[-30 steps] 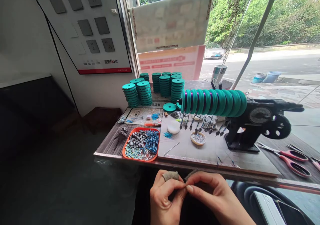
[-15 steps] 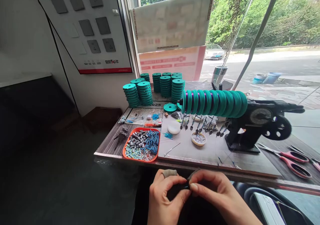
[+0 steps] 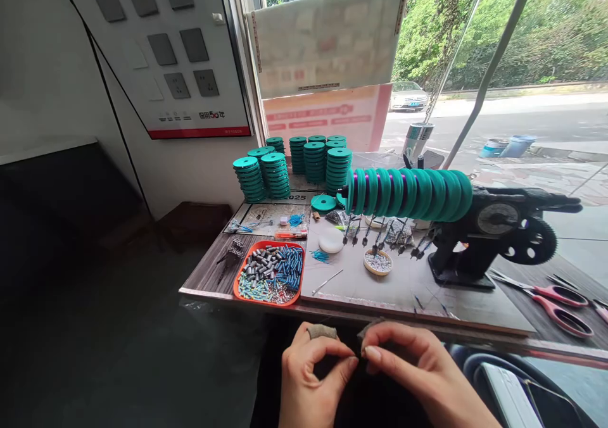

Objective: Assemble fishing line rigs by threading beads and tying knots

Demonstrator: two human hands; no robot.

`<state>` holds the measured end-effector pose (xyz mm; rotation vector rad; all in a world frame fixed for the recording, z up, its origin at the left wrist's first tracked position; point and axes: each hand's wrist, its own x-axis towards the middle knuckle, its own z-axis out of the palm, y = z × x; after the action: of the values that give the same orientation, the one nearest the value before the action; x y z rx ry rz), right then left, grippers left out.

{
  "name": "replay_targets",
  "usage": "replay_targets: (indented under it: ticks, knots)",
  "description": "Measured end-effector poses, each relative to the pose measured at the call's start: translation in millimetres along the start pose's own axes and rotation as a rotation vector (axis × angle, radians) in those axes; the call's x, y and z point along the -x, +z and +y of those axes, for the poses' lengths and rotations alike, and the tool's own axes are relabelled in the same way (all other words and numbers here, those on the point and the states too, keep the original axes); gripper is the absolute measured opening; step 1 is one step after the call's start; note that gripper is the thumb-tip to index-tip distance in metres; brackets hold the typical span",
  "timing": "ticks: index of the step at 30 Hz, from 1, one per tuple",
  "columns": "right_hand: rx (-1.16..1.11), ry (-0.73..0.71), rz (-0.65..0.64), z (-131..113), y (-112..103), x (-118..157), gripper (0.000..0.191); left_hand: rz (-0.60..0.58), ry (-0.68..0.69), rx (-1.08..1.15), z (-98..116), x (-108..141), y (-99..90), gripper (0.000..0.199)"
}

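Observation:
My left hand is below the table's front edge, thumb and forefinger pinched together, with a cloth wrap round one finger. Close beside it, my right hand also pinches with thumb and forefinger, and a wrap shows on a finger there too. A small gap parts the two pinches. Whatever sits in the fingertips is too small and dark to make out. Beyond my hands, an orange tray holds grey cylinders, blue springy pieces and small light-coloured parts.
A black winding machine carries a row of green spools. More green spools stand stacked behind. Scissors lie at the right, a yellow-rimmed dish of white beads and a thin metal rod on the board. A phone lies lower right.
My fingertips have drawn slightly apart; they met around a small dark piece before. The left hand moved a little left. The view shifted slightly.

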<state>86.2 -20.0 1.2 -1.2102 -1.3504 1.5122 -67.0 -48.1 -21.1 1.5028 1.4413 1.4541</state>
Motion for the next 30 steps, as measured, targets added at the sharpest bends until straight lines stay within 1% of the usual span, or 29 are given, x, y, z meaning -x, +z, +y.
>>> replay_targets:
  ticks: [3,6,12,17,23,30]
  knots:
    - [0.004,0.011,0.001,0,1,0,0.030,0.040,-0.079,0.104,-5,3,2.5,0.006]
    - [-0.069,0.035,-0.026,2,4,0,0.030,0.045,-0.117,0.165,-6,4,4.6,0.009]
    - [-0.114,0.024,-0.031,-1,9,-1,0.032,0.050,-0.099,0.178,-8,4,5.7,0.010]
    - [-0.102,0.005,-0.043,-2,9,-2,0.030,0.061,-0.075,0.183,-11,5,6.3,0.009]
    - [-0.131,0.017,-0.065,-1,9,-3,0.028,0.044,-0.046,0.164,-12,5,5.3,0.007]
    - [-0.063,0.008,-0.064,2,8,-1,0.027,0.039,-0.031,0.150,-12,5,5.1,0.005]
